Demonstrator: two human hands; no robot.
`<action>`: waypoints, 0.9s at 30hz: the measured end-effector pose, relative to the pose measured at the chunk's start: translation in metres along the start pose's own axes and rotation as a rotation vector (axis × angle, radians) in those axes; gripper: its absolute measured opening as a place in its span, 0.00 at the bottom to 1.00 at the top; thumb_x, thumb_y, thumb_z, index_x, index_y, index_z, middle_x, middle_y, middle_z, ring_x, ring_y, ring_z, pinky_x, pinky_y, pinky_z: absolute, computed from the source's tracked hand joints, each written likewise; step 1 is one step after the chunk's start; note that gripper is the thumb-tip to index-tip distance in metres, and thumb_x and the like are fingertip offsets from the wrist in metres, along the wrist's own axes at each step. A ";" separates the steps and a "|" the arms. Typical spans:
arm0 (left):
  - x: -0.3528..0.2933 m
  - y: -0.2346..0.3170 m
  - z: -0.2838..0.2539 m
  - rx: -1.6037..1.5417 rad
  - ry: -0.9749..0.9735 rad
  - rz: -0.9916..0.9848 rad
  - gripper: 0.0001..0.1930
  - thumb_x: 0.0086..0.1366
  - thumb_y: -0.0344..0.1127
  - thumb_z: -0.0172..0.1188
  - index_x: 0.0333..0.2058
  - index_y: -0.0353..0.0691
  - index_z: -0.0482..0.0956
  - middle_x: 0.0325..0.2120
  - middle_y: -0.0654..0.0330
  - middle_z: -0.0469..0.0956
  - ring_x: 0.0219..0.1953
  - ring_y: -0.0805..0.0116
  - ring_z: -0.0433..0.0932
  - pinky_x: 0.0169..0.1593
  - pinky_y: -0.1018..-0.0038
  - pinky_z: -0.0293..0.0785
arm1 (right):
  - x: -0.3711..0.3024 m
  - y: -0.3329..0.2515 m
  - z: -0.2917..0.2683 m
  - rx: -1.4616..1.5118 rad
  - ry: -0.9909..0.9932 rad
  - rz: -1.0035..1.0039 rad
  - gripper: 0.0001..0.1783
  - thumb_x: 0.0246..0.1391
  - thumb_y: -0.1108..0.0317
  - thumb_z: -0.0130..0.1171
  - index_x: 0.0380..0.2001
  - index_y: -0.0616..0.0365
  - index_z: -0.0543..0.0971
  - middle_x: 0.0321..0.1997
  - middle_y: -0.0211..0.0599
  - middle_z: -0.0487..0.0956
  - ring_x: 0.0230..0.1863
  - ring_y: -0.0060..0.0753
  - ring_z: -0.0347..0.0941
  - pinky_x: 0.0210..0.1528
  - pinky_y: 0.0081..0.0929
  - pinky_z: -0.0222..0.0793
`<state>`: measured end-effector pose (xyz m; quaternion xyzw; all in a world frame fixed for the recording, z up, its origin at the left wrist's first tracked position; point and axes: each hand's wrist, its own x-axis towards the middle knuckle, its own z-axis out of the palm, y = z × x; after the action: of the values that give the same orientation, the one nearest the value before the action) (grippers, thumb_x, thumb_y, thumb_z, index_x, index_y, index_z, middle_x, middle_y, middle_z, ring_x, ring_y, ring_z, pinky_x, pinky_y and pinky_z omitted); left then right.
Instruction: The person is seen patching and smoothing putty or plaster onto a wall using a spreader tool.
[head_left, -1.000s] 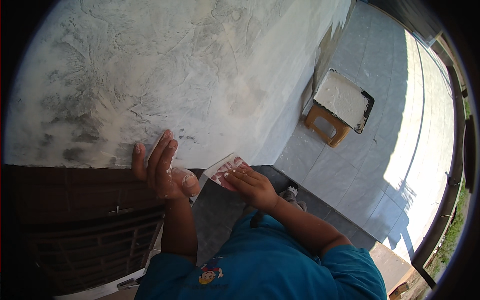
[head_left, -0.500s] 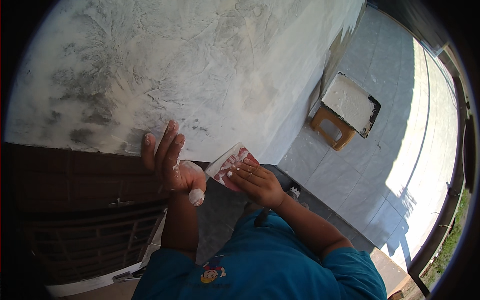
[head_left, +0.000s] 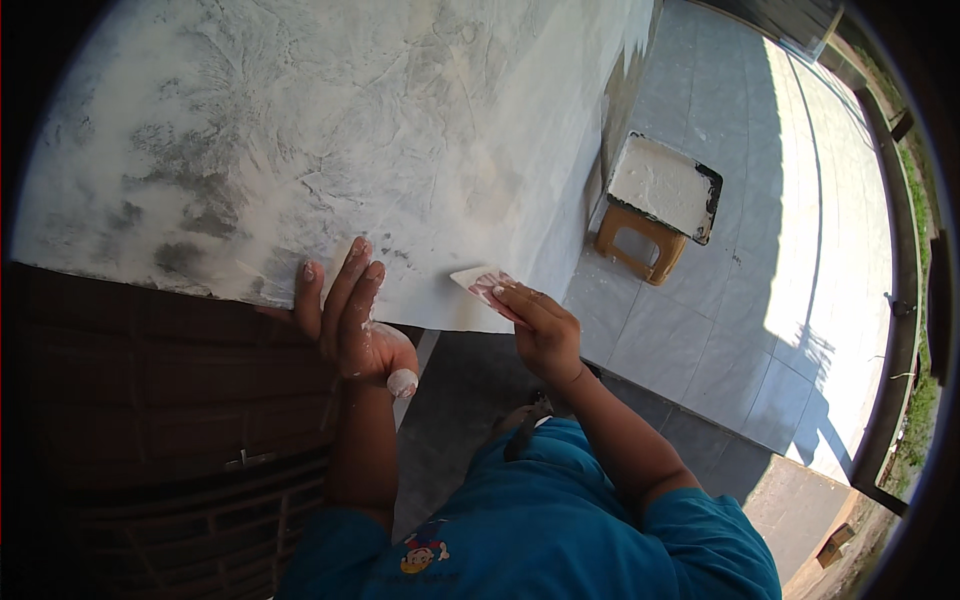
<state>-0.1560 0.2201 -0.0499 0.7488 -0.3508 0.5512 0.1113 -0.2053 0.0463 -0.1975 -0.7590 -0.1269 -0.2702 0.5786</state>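
Observation:
A pale wall (head_left: pixel 400 130) with smeared white plaster and darker grey patches fills the upper left. My right hand (head_left: pixel 550 335) grips a flat putty spreader (head_left: pixel 485 283), reddish and coated with white paste, its far edge at the wall near the wall's lower border. To its left, my left hand (head_left: pixel 358 335) has its fingers stretched up along that same border, fingertips at the wall. White paste covers the thumb tip and dots the fingers. Nothing shows in the left hand.
On the right, a black-rimmed tray (head_left: pixel 714 200) of white paste rests on a tan plastic stool (head_left: pixel 605 240). Grey tiles (head_left: pixel 690 350) pave the floor, partly sunlit. Below the wall at left is a dark brown panelled door (head_left: pixel 150 350) with a small metal handle.
My right hand has moved right and slightly up with the spreader, which now tilts more edge-on. My left hand stays at the wall's border. The view has shifted a little.

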 end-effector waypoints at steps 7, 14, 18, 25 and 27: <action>0.003 0.006 0.015 0.048 0.012 0.020 0.43 0.69 0.57 0.16 0.39 0.31 0.81 0.35 0.54 0.85 0.64 0.55 0.63 0.72 0.50 0.23 | 0.084 -0.013 0.029 -0.052 0.295 0.059 0.29 0.48 0.83 0.51 0.56 0.55 0.76 0.55 0.48 0.77 0.56 0.49 0.75 0.55 0.31 0.71; 0.005 0.004 0.009 0.046 0.038 0.031 0.42 0.69 0.55 0.16 0.39 0.32 0.82 0.34 0.56 0.85 0.64 0.56 0.64 0.72 0.50 0.22 | -0.039 -0.027 0.018 0.049 0.018 0.287 0.26 0.46 0.84 0.51 0.50 0.57 0.80 0.44 0.45 0.82 0.48 0.40 0.79 0.53 0.30 0.73; 0.004 0.002 0.008 0.051 0.016 0.033 0.40 0.69 0.55 0.18 0.41 0.33 0.82 0.34 0.57 0.85 0.64 0.56 0.65 0.72 0.50 0.22 | 0.046 -0.039 -0.016 0.077 0.349 0.415 0.26 0.47 0.82 0.46 0.49 0.57 0.80 0.32 0.41 0.82 0.28 0.22 0.76 0.34 0.21 0.70; 0.005 0.010 0.007 0.086 -0.037 -0.032 0.40 0.70 0.58 0.19 0.40 0.38 0.83 0.35 0.62 0.85 0.62 0.58 0.65 0.72 0.50 0.22 | 0.209 -0.073 -0.041 0.008 0.416 0.154 0.22 0.49 0.78 0.49 0.48 0.56 0.81 0.30 0.47 0.82 0.22 0.38 0.75 0.31 0.28 0.71; 0.006 0.009 0.009 0.099 -0.031 -0.008 0.40 0.70 0.56 0.20 0.40 0.36 0.82 0.36 0.60 0.85 0.63 0.57 0.65 0.72 0.50 0.24 | 0.194 -0.070 -0.018 -0.033 0.373 0.007 0.21 0.51 0.77 0.53 0.49 0.55 0.79 0.43 0.46 0.82 0.40 0.47 0.80 0.43 0.33 0.75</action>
<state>-0.1540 0.2060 -0.0502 0.7632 -0.3221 0.5556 0.0709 -0.0858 0.0268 -0.0289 -0.7058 -0.0103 -0.4061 0.5804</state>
